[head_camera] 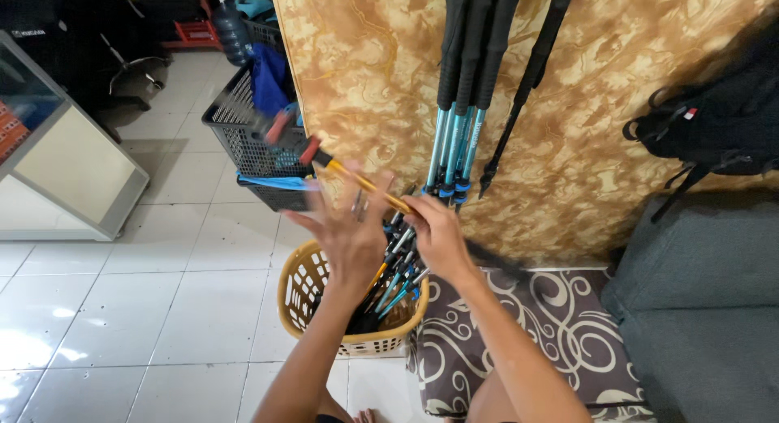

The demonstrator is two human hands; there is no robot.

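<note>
The right hand [438,232] is pinching the lower end of a yellow trekking pole [357,180] just above the yellow wicker basket [304,285], while the left hand [349,228] is hovering beside it with fingers spread, holding nothing. The pole is slanting up and away from the basket, its red-and-black grip [304,147] blurring near the black crate [243,139] beyond the basket. With only one end being pinched, the pole is likely levering loose and dropping onto the poles standing in the basket [393,281], or its far end is swinging into the crate. The blue poles hanging [454,147] above the basket are also risking a knock.
</note>
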